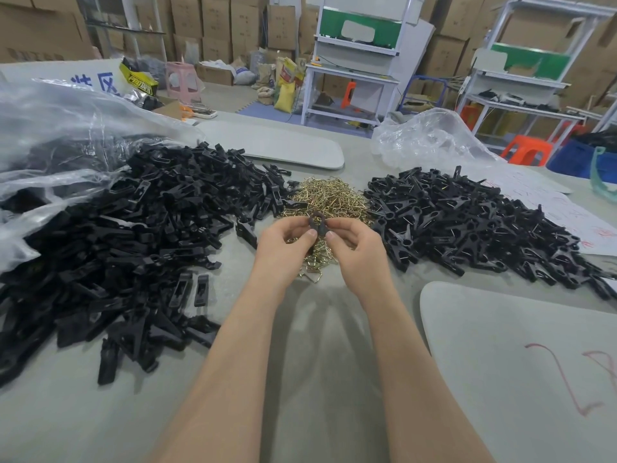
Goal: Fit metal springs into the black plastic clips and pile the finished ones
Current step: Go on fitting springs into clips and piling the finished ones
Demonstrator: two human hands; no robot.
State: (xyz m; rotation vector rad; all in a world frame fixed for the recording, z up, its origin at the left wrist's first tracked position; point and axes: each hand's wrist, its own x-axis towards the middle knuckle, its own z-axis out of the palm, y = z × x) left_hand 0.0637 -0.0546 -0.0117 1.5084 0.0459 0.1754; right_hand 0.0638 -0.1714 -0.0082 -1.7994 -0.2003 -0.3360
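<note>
Both your hands are up over the grey table top (310, 345), fingers curled. Your left hand (285, 243) and right hand (355, 245) each pinch one small black plastic clip (317, 223) between thumb and fingertips; it sits between the two hands. Just beyond and beneath your fingers: loose heap of brass-coloured wire springs (330, 197). Left of your left hand: big spread of unassembled black clip pieces (133, 235). Right of your right hand: pile of assembled black clips (467, 228), metal glinting in them.
</note>
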